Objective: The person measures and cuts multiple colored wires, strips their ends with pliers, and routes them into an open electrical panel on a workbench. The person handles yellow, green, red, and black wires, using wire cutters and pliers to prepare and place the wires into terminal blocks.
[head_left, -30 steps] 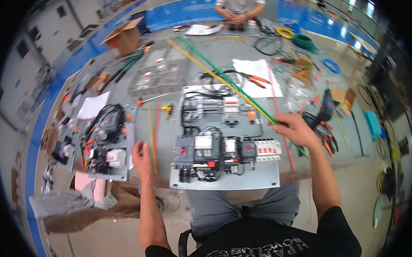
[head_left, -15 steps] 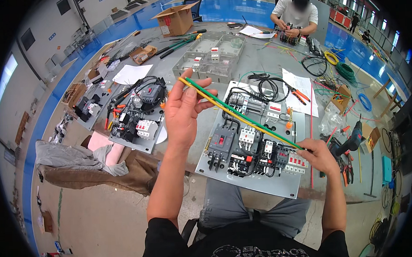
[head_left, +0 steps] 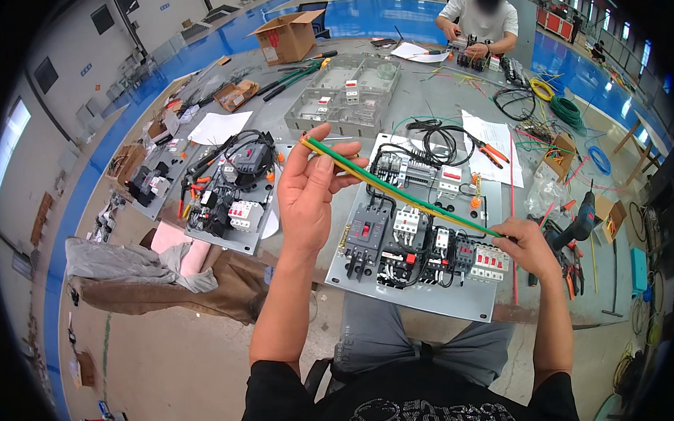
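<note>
A straight green-and-yellow wire (head_left: pixel 408 195) slants across my front, its left end higher up. My left hand (head_left: pixel 310 189) is closed on that end, thumb pressing it against the fingers. At the lower right end, my right hand (head_left: pixel 533 248) pinches the wire between thumb and fingers, with a dark tip showing by the fingertips. Below the wire lies a grey metal mounting plate (head_left: pixel 461 307) fitted with a large dark circuit breaker (head_left: pixel 365 230), contactors, terminal blocks and a row of white breakers with red switches (head_left: pixel 491 261). The wire hides part of these components.
Another fitted plate (head_left: pixel 237 243) lies left, near a draped chair (head_left: pixel 160 290). A clear plastic box (head_left: pixel 339 97) and cardboard box (head_left: pixel 288 38) stand farther back. Pliers (head_left: pixel 492 155), papers and a cordless drill (head_left: pixel 577 222) are right. A co-worker (head_left: pixel 487 23) handles components across the table.
The left end of the wire has shifted slightly right and down with my left hand. Both hands keep their hold. The view has turned a little.
</note>
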`<act>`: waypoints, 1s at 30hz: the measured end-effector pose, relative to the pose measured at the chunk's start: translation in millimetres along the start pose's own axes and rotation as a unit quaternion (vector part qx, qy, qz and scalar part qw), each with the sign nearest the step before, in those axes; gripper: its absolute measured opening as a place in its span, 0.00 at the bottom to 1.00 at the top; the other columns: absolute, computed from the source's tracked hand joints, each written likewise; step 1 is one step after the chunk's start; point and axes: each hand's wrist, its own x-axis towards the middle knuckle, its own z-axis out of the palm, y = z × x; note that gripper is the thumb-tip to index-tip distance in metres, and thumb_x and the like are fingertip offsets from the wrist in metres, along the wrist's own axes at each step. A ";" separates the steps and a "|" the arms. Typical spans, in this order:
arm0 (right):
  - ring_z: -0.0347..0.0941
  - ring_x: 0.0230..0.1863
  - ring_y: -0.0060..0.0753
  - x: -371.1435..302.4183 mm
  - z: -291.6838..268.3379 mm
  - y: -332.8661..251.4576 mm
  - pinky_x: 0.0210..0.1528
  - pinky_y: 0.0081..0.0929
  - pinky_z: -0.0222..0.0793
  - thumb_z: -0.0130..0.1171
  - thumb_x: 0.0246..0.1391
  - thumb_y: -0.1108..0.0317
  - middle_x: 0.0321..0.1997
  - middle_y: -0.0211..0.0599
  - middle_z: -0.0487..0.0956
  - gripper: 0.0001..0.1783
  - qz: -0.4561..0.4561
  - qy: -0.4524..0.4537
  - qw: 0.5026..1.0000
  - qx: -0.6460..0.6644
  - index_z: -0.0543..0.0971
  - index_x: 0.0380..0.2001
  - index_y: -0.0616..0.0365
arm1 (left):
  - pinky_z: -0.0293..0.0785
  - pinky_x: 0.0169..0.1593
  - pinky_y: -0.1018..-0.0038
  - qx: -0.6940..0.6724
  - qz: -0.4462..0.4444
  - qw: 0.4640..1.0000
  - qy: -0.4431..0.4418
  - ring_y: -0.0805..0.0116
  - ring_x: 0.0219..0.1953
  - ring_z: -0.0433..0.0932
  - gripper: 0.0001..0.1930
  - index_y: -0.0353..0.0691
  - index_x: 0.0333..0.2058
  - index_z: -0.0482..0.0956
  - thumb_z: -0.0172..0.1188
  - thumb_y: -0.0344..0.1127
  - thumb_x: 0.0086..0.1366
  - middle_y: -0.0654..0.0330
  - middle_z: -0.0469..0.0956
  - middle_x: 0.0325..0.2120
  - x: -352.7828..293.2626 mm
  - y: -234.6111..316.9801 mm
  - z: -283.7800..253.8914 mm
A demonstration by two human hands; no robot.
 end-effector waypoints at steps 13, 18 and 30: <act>0.75 0.31 0.34 -2.0 2.6 14.3 0.35 0.30 0.69 0.70 0.51 0.74 0.31 0.41 0.79 0.11 -0.034 0.054 0.998 0.016 0.83 0.38 0.65 | 0.82 0.56 0.58 -0.001 0.030 0.997 -0.066 0.55 0.51 0.85 0.22 0.35 0.67 0.65 0.50 0.35 0.79 0.49 0.84 0.49 3.0 6.2 16.1; 0.74 0.31 0.32 0.1 3.9 12.9 0.34 0.30 0.69 0.70 0.51 0.74 0.31 0.39 0.79 0.10 0.012 0.042 0.998 0.040 0.83 0.37 0.65 | 0.81 0.57 0.60 -0.004 0.032 0.996 -0.085 0.57 0.52 0.84 0.22 0.35 0.67 0.66 0.51 0.35 0.79 0.50 0.84 0.49 1.2 4.4 15.9; 0.72 0.30 0.34 0.6 9.2 38.7 0.35 0.30 0.67 0.68 0.54 0.74 0.29 0.41 0.76 0.09 0.002 0.049 0.999 0.011 0.83 0.38 0.66 | 0.86 0.49 0.64 0.079 0.011 0.996 -0.046 0.58 0.49 0.85 0.17 0.31 0.57 0.74 0.55 0.38 0.78 0.49 0.84 0.47 -7.2 8.8 9.1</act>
